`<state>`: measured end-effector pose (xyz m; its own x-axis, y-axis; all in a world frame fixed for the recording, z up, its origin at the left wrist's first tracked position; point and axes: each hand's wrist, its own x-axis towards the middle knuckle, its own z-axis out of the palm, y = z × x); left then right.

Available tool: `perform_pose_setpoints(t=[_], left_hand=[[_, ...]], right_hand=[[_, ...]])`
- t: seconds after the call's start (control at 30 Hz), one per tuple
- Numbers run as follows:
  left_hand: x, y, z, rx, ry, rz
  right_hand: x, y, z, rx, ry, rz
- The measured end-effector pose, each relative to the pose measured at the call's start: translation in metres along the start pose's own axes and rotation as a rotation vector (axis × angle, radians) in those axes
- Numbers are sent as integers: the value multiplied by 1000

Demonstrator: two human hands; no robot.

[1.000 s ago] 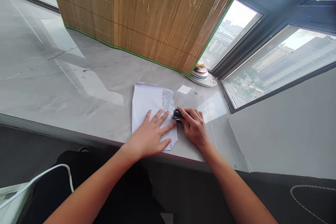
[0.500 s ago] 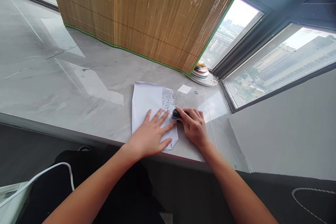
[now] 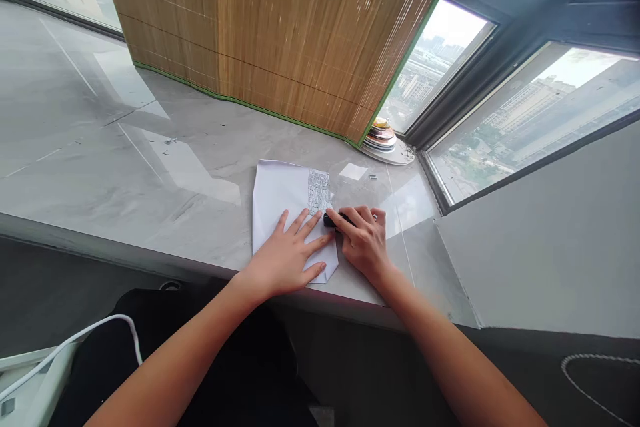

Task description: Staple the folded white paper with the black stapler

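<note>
A folded sheet of white paper (image 3: 280, 193) lies on the grey stone sill. Rows of dark, staple-like marks (image 3: 319, 191) cover a block near its right edge. My left hand (image 3: 290, 247) rests flat on the paper with its fingers spread. At the paper's right edge, my right hand (image 3: 364, 239) is closed around a small black stapler (image 3: 330, 218), its front end over the paper just below the marked block. My fingers hide most of the stapler's body.
Beyond the paper are a small white paper square (image 3: 353, 171) and a short strip of staples (image 3: 373, 177). A bamboo blind (image 3: 280, 33) hangs at the back. Round plate-like discs (image 3: 383, 140) are stacked by the window corner. The sill's front edge (image 3: 200, 260) runs close to me.
The stapler's front end has shifted slightly left, further onto the paper, and my right fingers wrap more over it. My left hand stays in place on the paper. The view has tilted slightly.
</note>
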<state>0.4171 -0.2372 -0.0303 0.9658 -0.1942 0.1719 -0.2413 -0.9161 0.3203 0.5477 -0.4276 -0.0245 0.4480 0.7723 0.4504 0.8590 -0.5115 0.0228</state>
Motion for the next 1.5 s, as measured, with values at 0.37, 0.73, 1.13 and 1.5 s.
perform_pose_setpoints(t=[0.37,0.73,1.13,1.5], left_hand=[[-1,-2,0,55,-27,-2],[-1,-3,1,88,-61,-3],[-3,-5,1,135,-74,-20],[-2,-4,-1,122,-74,-46]], right_hand=[[0,13,11,115,177,268],[0,18,16,127,199,330],[2,22,18,202,284,494],[0,28,14,248,152,698]])
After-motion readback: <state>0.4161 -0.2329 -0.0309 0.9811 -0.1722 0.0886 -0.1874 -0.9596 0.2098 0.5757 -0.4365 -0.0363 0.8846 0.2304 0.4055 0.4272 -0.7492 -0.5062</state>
